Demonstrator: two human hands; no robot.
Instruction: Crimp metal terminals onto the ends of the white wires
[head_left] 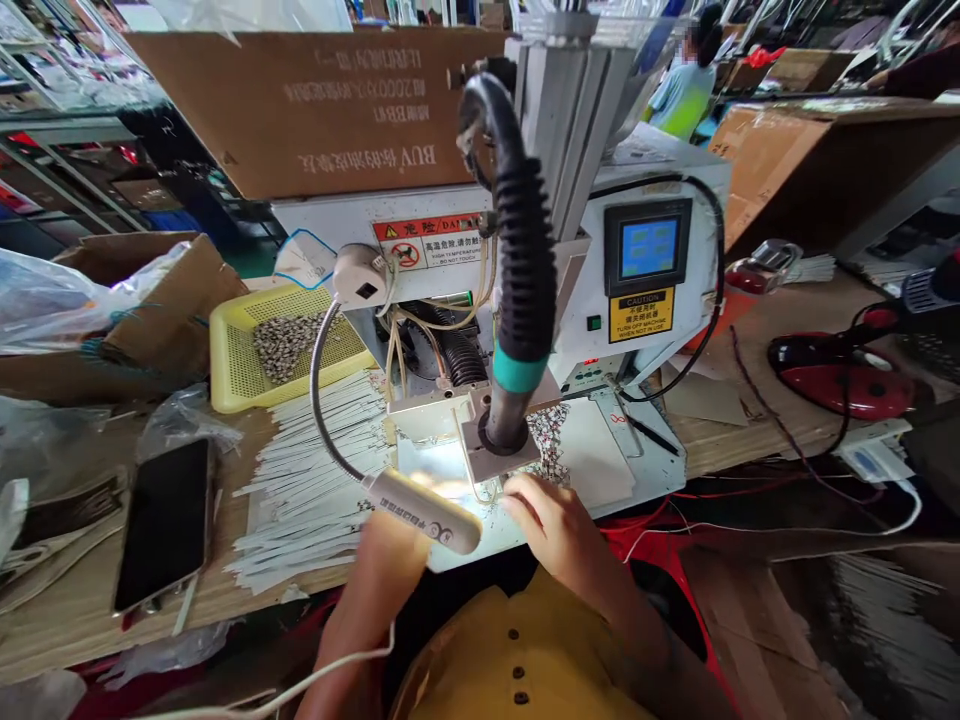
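My right hand (pixel 551 520) is at the front of the machine's work plate (pixel 596 440), just below the hot-air nozzle (pixel 504 425). Its fingers are curled and pressed together; whatever they hold is too small or hidden to make out. My left hand (pixel 394 550) reaches in from the other side, under the white lamp head (pixel 424 512), which hides its fingers. Behind my right fingers lies a heap of small white-and-dark pieces (pixel 550 440). To the left of the plate, many thin white strips (pixel 307 480) are spread in a pile.
A yellow basket (pixel 225 350) holds small pieces (pixel 281 345). A phone (pixel 166 525) lies at the left. The machine carries a touch screen (pixel 649 246) and a high-temperature warning label (pixel 431 240). Dark tweezers (pixel 652 435) lie right of the plate, and a red lamp base (pixel 847 385) stands beyond.
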